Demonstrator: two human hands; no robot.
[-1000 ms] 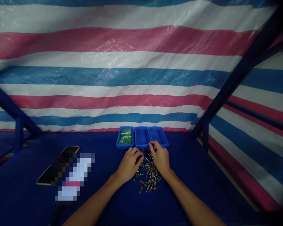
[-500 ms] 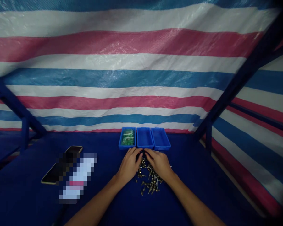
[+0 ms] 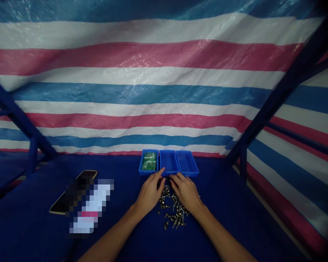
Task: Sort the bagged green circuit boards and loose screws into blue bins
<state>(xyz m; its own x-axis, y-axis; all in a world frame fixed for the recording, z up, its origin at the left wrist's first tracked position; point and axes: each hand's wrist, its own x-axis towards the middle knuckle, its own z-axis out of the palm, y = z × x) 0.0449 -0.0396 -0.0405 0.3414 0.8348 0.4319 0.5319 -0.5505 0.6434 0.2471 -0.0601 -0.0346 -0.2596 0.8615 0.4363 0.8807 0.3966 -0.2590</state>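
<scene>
Backdrop: a woven plastic tarpaulin [image 3: 153, 76] in pink, white and blue stripes, crossed by dark blue metal frame bars [image 3: 278, 98] at both sides. Below it, a navy cloth-covered counter [image 3: 30, 218]. Left on the counter, a black smartphone [image 3: 83, 175] lies angled, partly under a pixelated, blurred object [image 3: 91, 205]. Back centre, three blue plastic rectangular trays [image 3: 168, 162] sit side by side, touching; the leftmost holds green circuit boards [image 3: 149, 161]. In front of the trays, a loose pile of small brass-and-silver metal pins [image 3: 173, 211] spreads over the cloth. Left hand [image 3: 150, 193]: fingers curled down, tips near the middle tray's front rim. Right hand [image 3: 186, 193]: curved over the pile's upper edge. Both hands are partly closed, close together; cannot tell whether either grips a pin.
</scene>
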